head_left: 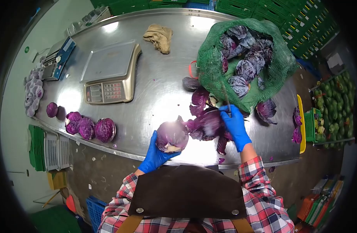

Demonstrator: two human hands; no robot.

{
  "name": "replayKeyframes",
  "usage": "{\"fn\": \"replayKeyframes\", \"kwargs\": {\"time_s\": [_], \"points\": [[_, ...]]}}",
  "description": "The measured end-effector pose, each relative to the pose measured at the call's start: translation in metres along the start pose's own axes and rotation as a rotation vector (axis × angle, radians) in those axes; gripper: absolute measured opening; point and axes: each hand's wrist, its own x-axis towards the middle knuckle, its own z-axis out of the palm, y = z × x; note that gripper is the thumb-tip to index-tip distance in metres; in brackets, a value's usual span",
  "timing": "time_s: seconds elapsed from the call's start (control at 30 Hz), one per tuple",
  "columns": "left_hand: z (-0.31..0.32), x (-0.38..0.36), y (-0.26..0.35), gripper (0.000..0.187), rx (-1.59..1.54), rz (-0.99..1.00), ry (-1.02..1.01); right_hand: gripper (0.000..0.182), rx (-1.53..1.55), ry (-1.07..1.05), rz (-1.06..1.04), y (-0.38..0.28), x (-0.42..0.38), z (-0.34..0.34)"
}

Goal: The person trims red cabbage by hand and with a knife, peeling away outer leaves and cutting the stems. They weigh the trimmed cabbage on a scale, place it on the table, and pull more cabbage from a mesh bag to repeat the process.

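My left hand, in a blue glove, is closed around the lower left side of a purple cabbage near the table's front edge. A pale cut stem shows at its bottom. My right hand, also gloved in blue, grips a knife whose thin blade points away from me, toward the green net sack. Loose purple outer leaves lie between my two hands, some blurred by motion. Behind my right hand stands the open green net sack with several cabbages in it.
A digital scale stands left of centre, with a crumpled tan cloth beyond it. Several trimmed cabbages line the front left edge of the steel table. One cabbage lies right of the sack. Green crates are stacked behind.
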Motion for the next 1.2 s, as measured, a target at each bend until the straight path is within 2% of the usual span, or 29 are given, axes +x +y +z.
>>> {"fn": "replayKeyframes", "kwargs": {"time_s": [0.07,0.13,0.17,0.23,0.27,0.33,0.4,0.43,0.53,0.63,0.67,0.77,0.87,0.93,0.97,1.07,1.2], "points": [[0.014,0.002,-0.002,0.076,-0.074,-0.024,0.004,0.033,-0.096,0.217,-0.397,0.005,-0.010,0.019],[0.004,0.005,-0.005,0.077,-0.074,-0.053,0.075,0.046,-0.159,-0.209,-0.359,-0.001,-0.037,0.043],[-0.005,0.009,-0.005,0.078,-0.072,-0.068,0.108,0.047,-0.144,-0.280,-0.344,0.012,-0.043,0.067],[-0.037,0.024,0.016,0.077,0.542,-0.108,0.300,0.048,-0.116,-0.363,-0.281,0.018,-0.044,0.092],[-0.041,0.027,0.012,0.080,0.751,0.075,0.312,0.048,-0.105,-0.379,-0.233,0.010,-0.045,0.093],[0.010,0.022,0.008,0.088,1.228,0.437,0.468,0.046,-0.100,-0.402,-0.187,-0.003,-0.043,0.088],[-0.012,0.042,0.002,0.098,1.396,0.749,0.299,0.044,-0.113,-0.419,-0.185,-0.010,-0.042,0.083],[-0.016,0.048,0.002,0.108,1.389,0.743,0.245,0.047,-0.147,-0.390,-0.266,0.000,-0.039,0.082],[-0.009,0.047,-0.003,0.111,1.676,0.722,0.300,0.050,-0.362,-0.348,-0.382,-0.004,-0.048,0.073],[0.019,0.045,0.002,0.107,1.562,0.600,0.332,0.051,-0.417,-0.293,-0.446,0.000,-0.054,0.076],[0.027,0.043,0.001,0.105,1.543,0.576,0.339,0.050,-0.437,-0.291,-0.400,-0.001,-0.054,0.077],[0.014,0.054,-0.006,0.101,1.717,0.643,0.447,0.046,-0.497,-0.286,-0.290,-0.009,-0.052,0.081],[0.042,0.043,-0.023,0.101,1.811,0.688,0.616,0.042,-0.520,-0.271,-0.187,-0.022,-0.034,0.076],[0.028,0.041,-0.030,0.105,1.800,0.754,0.556,0.040,-0.454,-0.242,-0.052,-0.013,-0.009,0.075],[0.018,0.042,-0.030,0.106,1.795,0.794,0.528,0.039,-0.411,-0.240,-0.078,-0.009,-0.008,0.077],[-0.024,0.045,-0.021,0.109,1.475,0.703,0.428,0.039,-0.276,-0.242,-0.160,0.001,-0.007,0.090],[-0.018,0.035,-0.011,0.110,1.511,0.661,0.298,0.040,-0.084,-0.248,0.133,0.001,0.006,0.085]]}}
